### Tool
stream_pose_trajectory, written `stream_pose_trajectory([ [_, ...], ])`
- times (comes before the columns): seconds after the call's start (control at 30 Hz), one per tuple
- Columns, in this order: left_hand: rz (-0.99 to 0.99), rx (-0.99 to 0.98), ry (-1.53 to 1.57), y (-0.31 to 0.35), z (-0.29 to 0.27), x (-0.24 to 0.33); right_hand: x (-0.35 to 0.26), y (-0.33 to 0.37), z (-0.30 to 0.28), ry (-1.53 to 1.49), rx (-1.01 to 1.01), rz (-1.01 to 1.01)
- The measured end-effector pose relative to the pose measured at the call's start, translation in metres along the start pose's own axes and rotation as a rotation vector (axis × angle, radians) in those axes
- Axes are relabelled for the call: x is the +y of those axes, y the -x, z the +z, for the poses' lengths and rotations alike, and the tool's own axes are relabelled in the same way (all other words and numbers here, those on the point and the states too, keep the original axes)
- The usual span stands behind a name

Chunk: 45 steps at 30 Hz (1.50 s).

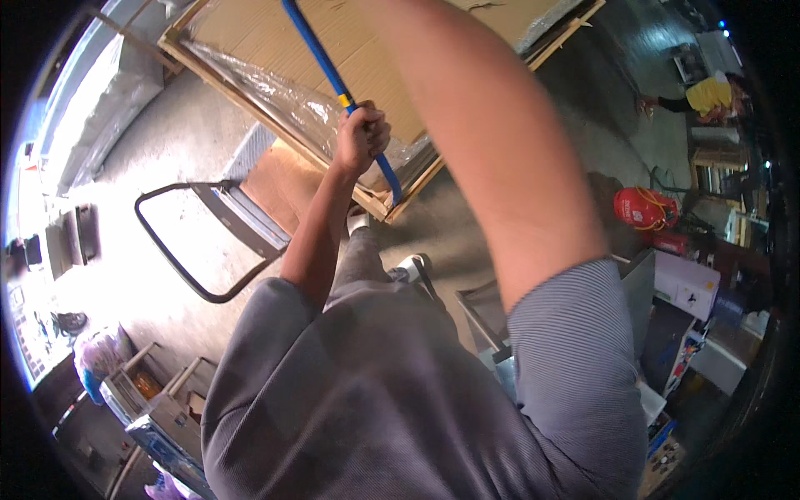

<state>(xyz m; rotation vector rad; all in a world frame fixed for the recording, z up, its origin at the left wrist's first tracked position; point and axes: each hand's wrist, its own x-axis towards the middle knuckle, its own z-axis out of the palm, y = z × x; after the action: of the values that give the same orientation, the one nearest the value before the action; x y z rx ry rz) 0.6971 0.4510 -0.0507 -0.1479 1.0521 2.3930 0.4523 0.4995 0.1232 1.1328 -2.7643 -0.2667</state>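
Note:
My left hand (pixel 360 140) is closed round a long blue pry bar (pixel 321 55) with a yellow band just above the grip. The bar's lower, curved end (pixel 390 183) rests at the near corner of a wooden-framed crate (pixel 375 204). On the crate lies brown cardboard (pixel 250 37), partly covered with clear plastic film (pixel 304 108). My right arm (pixel 508 158) stretches forward over the crate, and its hand lies beyond the upper edge of the picture. The bar's upper end runs out of the picture too.
A black-handled cart (pixel 221 292) stands left of the crate. At right are a red rounded object with a yellow cord (pixel 640 208), a white box (pixel 683 283) and a person in yellow (pixel 708 96). Lower left, a metal frame (pixel 171 400) stands near a plastic bag (pixel 102 352).

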Motion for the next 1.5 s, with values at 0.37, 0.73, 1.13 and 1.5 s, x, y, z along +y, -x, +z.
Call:
stream_pose_trajectory([
  [0.37, 0.184, -0.052, -0.712, 0.057, 0.070, -0.030, -0.048, 0.289, -0.119, -0.892, 0.511, 0.507],
  [0.73, 0.567, -0.958, -1.469, 0.131, 0.097, -0.119, -0.291, 0.651, -0.030, -0.697, 1.190, 0.874],
  [1.13, 0.052, -0.356, -0.490, 0.076, 0.042, -0.020, -0.124, 0.288, -0.177, -0.628, 0.608, 0.404],
  [1.5, 0.212, 0.256, -0.298, 0.036, 0.015, 0.015, -0.071, 0.015, -0.043, -0.344, 0.123, 0.186],
])
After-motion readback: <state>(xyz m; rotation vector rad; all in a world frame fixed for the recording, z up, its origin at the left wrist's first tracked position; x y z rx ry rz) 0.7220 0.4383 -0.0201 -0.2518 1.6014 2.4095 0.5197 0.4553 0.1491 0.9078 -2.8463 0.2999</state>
